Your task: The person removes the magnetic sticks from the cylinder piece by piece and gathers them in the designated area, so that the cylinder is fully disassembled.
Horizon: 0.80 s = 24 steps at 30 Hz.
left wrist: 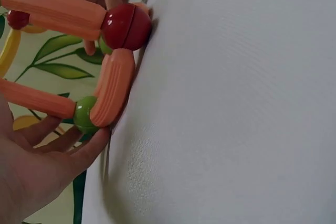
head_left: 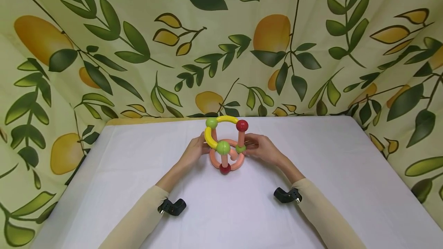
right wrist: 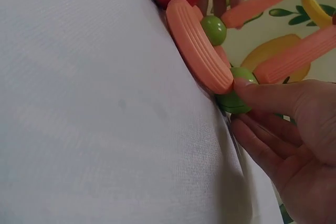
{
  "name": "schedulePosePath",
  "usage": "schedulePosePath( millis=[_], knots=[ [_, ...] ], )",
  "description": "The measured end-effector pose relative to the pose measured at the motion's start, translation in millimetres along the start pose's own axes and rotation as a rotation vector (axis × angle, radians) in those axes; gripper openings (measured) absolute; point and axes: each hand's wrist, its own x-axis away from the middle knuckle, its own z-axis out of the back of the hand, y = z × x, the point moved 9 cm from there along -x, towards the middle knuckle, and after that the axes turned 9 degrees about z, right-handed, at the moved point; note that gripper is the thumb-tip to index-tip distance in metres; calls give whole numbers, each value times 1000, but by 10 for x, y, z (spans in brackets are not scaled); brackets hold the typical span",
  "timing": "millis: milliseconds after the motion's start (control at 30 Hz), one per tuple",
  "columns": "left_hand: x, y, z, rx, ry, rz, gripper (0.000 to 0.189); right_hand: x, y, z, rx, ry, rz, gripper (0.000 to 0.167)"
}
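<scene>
On the table stands a toy frame of sticks and balls (head_left: 215,160). Its base is a ring of curved orange sticks, and straight orange sticks rise from it. Yellow curved sticks (head_left: 227,119) join a red ball (head_left: 242,125) and green balls (head_left: 223,148) along the top. At the frame's left side, my left hand (head_left: 194,151) touches a low green ball (left wrist: 85,115) with extended fingers; its thumb is out of the left wrist view. My right hand (head_left: 264,149) pinches a green ball (right wrist: 245,80) at the base, thumb above and fingers below.
A white cloth covers the table (head_left: 221,210). Behind it hangs a curtain (head_left: 221,22) printed with leaves and orange fruit, which also lines both sides. A black wrist device (head_left: 172,207) sits on the left sleeve, another black device (head_left: 288,195) on the right.
</scene>
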Motion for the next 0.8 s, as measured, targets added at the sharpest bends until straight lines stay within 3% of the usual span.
schedulePosePath(
  millis=[100, 300, 400, 533, 633, 800],
  knots=[
    [47, -11, -3, -7, -5, 11, 57, 1, -43, 29, -11, 12, 8, 49],
    [124, -15, -15, -38, 11, 19, 56, 22, -351, 85, -5, 23, -13, 46],
    [161, -15, -13, -52, 25, 27, 54, 13, -343, 95, 13, 25, -2, 44],
    [203, -4, 13, -58, 45, 18, 52, -7, -158, 90, 20, 40, -10, 46],
    [262, 45, 118, -114, 125, -31, 50, 2, -30, 118, 27, 56, -28, 48],
    [469, 276, 370, -222, 313, -177, 43, 80, -98, 272, 66, 99, -21, 45]
  ],
)
